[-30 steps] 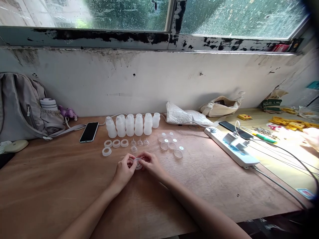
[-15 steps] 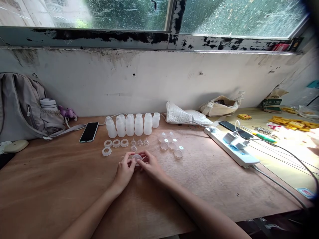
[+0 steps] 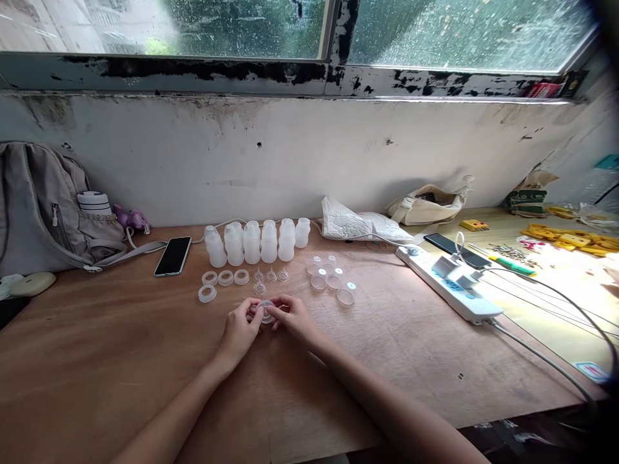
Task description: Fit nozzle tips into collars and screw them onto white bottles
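Observation:
Between them, my left hand (image 3: 244,324) and my right hand (image 3: 291,317) grip a small translucent ring (image 3: 265,312) just above the table, thumbs pressing toward its middle. Something clear seems to sit inside the ring, partly covered by my thumbs. Directly beyond my hands stand several clear nipples (image 3: 271,276) with wide flanges. To their left lie several similar screw rings (image 3: 225,278). Several clear caps (image 3: 333,281) rest to the right. Behind these, a row of frosted baby bottles (image 3: 252,243) stands upright without tops.
A phone (image 3: 173,256) and a grey backpack (image 3: 43,206) are on the left. A white padded bag (image 3: 362,222) lies against the wall. On the right, a power strip (image 3: 449,287) with plugs and trailing cables crosses the wooden table (image 3: 120,361).
My thumbs have shifted slightly on the ring, which shows a little more of its middle. Both hands stay in nearly the same place.

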`<state>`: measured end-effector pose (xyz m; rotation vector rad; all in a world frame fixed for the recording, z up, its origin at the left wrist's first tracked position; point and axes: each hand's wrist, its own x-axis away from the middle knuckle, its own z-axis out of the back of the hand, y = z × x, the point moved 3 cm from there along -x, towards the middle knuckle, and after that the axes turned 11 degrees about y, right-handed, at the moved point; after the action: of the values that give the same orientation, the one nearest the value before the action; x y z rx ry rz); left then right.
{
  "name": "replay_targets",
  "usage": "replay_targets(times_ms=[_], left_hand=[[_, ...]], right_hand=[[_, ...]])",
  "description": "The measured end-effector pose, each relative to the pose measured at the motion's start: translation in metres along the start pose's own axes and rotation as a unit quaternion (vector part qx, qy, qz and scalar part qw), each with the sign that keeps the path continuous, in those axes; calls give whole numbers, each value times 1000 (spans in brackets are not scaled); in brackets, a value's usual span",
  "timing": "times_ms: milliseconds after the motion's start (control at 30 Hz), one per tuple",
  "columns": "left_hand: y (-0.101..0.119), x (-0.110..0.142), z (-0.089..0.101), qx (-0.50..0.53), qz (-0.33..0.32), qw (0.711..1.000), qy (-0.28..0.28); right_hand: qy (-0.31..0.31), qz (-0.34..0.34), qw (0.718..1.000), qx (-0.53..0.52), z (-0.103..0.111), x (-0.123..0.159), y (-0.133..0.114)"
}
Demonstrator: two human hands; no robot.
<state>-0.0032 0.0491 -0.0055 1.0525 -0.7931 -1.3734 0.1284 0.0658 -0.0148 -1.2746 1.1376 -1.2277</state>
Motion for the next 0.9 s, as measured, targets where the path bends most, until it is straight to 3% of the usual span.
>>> replay_targets(times_ms=[333,567,700,900], left_hand=[[5,4,-3,17,4,1000,22],[2,4,-3,-33,-17,999,33],[2,5,-3,-41,-16,999,31],[4,5,-3,14,-5,1000,28]], right_hand=[[4,29,999,19,-1,3,-6],[45,127,983,126,-1,4,-2],[53,151,975,154,-1,6,-4],[84,169,966,179,-1,11,-17]])
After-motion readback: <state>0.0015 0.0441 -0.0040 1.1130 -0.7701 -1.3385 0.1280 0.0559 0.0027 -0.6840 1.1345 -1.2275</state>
